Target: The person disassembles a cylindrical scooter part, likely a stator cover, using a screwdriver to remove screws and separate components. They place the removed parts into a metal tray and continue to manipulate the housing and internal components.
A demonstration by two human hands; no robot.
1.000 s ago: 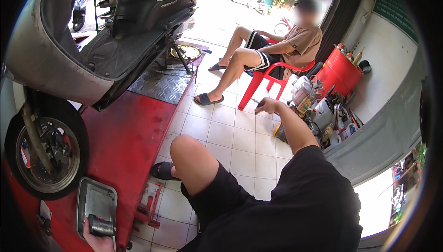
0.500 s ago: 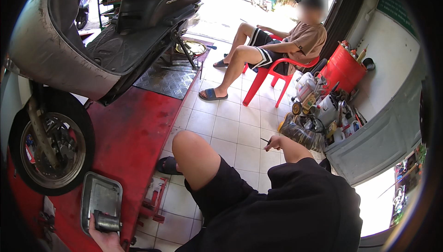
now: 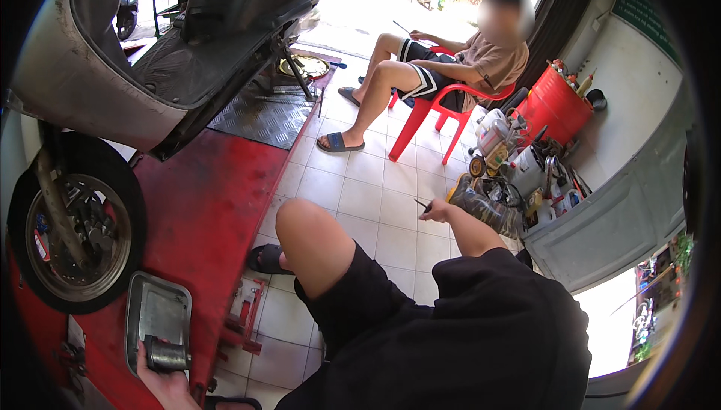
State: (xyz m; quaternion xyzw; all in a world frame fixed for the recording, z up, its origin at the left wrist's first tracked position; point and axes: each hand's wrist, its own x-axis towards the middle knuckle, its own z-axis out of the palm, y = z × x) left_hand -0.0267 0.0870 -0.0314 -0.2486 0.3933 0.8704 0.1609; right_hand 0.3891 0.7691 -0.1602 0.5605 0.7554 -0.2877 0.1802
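Note:
My left hand (image 3: 159, 386) is closed round a dark metal cylinder (image 3: 167, 354), its thumb along one end. The cylinder is over the near end of a shallow metal tray (image 3: 185, 305), which lies on the red platform (image 3: 197, 215). Out to the right, above the tiled floor, my right hand (image 3: 437, 213) is closed on a thin dark tool (image 3: 423, 205) with its tip pointing left. Most of that tool is hidden in the fingers, so its kind does not show.
A grey scooter (image 3: 113, 72) stands on the platform, its front wheel (image 3: 131, 237) beside the tray. Ahead, a person (image 3: 492, 57) sits in a red plastic chair (image 3: 409, 136), holding a thin stick. Bottles and cans (image 3: 499, 140) crowd around a red drum (image 3: 556, 106) by the right wall.
The whole view has shifted slightly. My left hand still grips the cylinder, and my right hand still grips the tool. The seated person's far hand now shows a thin stick.

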